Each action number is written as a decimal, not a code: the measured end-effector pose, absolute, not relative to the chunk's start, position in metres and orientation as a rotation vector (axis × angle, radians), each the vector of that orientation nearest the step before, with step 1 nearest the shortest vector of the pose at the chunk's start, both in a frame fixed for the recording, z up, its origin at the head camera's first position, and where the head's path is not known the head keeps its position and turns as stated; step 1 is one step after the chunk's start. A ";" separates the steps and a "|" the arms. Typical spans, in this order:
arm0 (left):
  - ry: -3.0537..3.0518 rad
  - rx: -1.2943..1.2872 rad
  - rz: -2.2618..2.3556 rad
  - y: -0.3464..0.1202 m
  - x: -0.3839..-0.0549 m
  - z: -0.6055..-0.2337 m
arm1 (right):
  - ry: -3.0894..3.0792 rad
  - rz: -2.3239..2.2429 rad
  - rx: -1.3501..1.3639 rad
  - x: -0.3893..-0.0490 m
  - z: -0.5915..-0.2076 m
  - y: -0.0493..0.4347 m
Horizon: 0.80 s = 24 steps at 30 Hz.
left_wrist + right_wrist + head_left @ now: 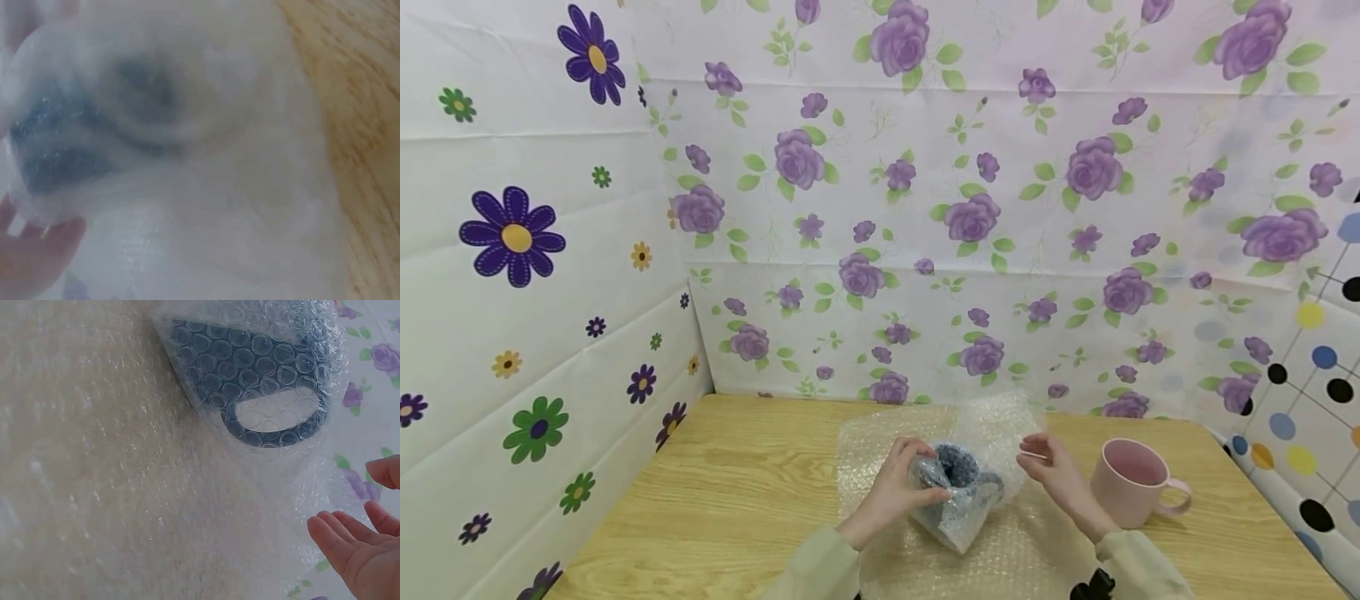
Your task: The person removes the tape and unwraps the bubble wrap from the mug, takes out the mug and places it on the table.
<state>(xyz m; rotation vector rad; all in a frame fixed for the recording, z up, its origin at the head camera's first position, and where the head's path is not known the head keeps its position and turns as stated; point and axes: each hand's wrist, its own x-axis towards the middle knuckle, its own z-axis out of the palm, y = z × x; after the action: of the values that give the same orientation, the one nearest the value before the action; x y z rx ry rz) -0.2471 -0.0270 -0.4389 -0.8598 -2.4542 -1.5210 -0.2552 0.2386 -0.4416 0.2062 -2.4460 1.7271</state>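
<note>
A blue speckled mug (957, 463) is partly wrapped in clear bubble wrap (985, 571), its round opening uncovered in the head view. My left hand (901, 487) grips the wrapped mug from the left, fingers on the far side and thumb in front. In the right wrist view, the mug's handle (275, 439) shows through a layer of bubbles. To the right of the mug, my right hand (1060, 477) has its fingers loosely extended and holds nothing. The left wrist view is hazy, with bubble wrap (250, 206) covering most of it.
A pink mug (1126, 483) stands upright right of my right hand, its handle pointing right. The wrap lies spread over the wooden table (737, 475). Flowered cloth (865, 208) hangs behind the table, with patterned sheets at both sides.
</note>
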 end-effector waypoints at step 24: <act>-2.471 -0.866 -1.548 -0.028 -0.247 -0.441 | -2.434 1.642 0.506 -0.245 -0.439 0.223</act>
<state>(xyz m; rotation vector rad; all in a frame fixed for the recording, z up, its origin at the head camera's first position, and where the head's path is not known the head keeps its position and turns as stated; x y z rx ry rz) -0.2474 -0.0283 -0.4411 -0.8658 -2.4709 -1.5479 -0.2448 0.2232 -0.4393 0.5056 -2.4343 1.6415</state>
